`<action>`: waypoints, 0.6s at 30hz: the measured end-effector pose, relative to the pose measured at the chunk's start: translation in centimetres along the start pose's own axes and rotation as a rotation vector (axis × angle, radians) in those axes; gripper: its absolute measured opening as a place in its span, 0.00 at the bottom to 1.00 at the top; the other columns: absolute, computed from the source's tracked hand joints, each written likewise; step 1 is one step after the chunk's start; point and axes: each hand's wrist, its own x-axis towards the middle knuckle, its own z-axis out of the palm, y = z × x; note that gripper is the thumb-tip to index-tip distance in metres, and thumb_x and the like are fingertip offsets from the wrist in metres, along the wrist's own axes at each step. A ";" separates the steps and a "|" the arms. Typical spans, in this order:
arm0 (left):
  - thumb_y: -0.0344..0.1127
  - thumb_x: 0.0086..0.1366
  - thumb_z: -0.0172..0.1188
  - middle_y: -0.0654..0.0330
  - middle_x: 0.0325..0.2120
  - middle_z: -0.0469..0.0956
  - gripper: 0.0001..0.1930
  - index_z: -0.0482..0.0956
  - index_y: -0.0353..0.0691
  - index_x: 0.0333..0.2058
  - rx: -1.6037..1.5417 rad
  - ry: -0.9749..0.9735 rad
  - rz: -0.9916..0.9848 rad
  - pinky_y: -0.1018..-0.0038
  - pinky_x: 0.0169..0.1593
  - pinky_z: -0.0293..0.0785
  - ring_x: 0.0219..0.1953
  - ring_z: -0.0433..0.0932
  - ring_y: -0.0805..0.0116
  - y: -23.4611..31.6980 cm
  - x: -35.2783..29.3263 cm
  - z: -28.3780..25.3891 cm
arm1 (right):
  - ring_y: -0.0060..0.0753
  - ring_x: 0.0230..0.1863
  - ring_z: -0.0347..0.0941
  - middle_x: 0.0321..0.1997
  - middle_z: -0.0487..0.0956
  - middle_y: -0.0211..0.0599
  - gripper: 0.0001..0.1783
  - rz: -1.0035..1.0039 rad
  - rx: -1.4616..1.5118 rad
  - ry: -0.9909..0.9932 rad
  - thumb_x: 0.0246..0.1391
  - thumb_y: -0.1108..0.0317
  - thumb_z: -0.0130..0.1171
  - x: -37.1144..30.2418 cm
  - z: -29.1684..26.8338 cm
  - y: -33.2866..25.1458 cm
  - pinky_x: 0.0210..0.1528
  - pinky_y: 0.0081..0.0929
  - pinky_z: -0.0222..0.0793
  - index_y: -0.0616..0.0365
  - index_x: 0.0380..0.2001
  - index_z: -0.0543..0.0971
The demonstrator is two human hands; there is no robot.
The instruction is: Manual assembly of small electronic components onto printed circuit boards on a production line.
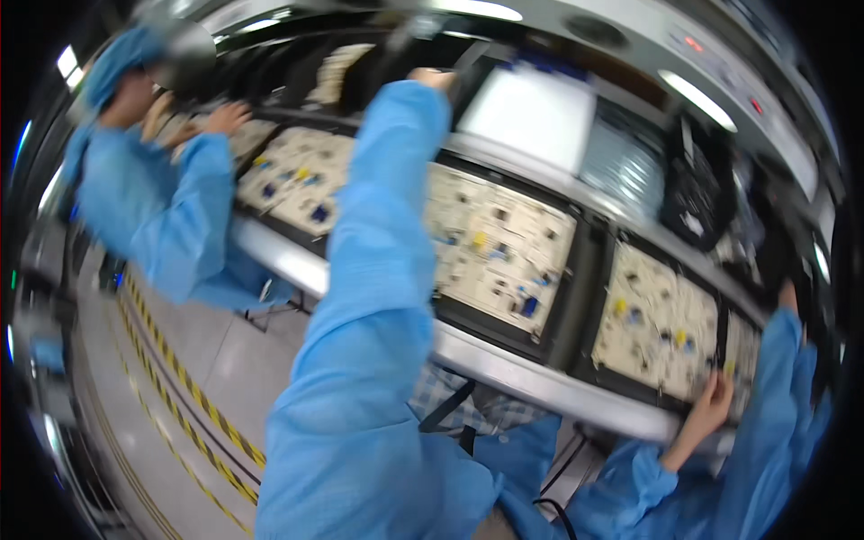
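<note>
My left arm stretches up the middle in a blue sleeve. My left hand [434,79] is at the far side of the bench, beside dark bins and left of a bright white panel [529,112]. Its fingers are mostly hidden and blurred, so I cannot make out what they touch. Below the sleeve's right side lies a cream board [504,247] in a black frame, dotted with small blue, yellow and dark parts. The sleeve covers its left edge. No right hand of mine shows.
Similar boards lie left [297,171] and right [657,319] along the metal-edged bench [477,346]. One co-worker [171,180] sits at the left; another's hand [711,405] is at the right board. Clear plastic trays [621,162] and a black bag [697,184] stand behind.
</note>
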 end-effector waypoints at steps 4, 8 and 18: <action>0.49 0.62 0.47 0.45 0.35 0.79 0.24 0.77 0.32 0.41 -0.012 -0.293 0.274 0.63 0.46 0.70 0.42 0.77 0.53 9.1 -4.5 10.9 | 0.23 0.40 0.72 0.38 0.78 0.35 0.12 0.063 -0.023 0.052 0.59 0.68 0.53 0.4 0.9 -4.4 0.46 0.20 0.66 0.66 0.41 0.76; 0.47 0.62 0.47 0.46 0.35 0.79 0.22 0.77 0.32 0.41 -0.075 -0.533 0.495 0.64 0.45 0.70 0.42 0.77 0.54 14.3 -10.6 19.3 | 0.27 0.38 0.74 0.35 0.79 0.37 0.10 -0.019 -0.163 -0.096 0.59 0.71 0.49 -0.3 0.7 -5.0 0.42 0.21 0.67 0.60 0.42 0.76; 0.40 0.62 0.45 0.47 0.35 0.79 0.18 0.77 0.33 0.41 -0.085 -0.487 0.645 0.65 0.45 0.70 0.40 0.77 0.55 6.2 -0.9 15.5 | 0.15 0.27 0.68 0.20 0.68 0.23 0.04 0.147 0.237 0.131 0.55 0.75 0.56 -1.8 -1.2 -1.4 0.29 0.11 0.59 0.61 0.33 0.72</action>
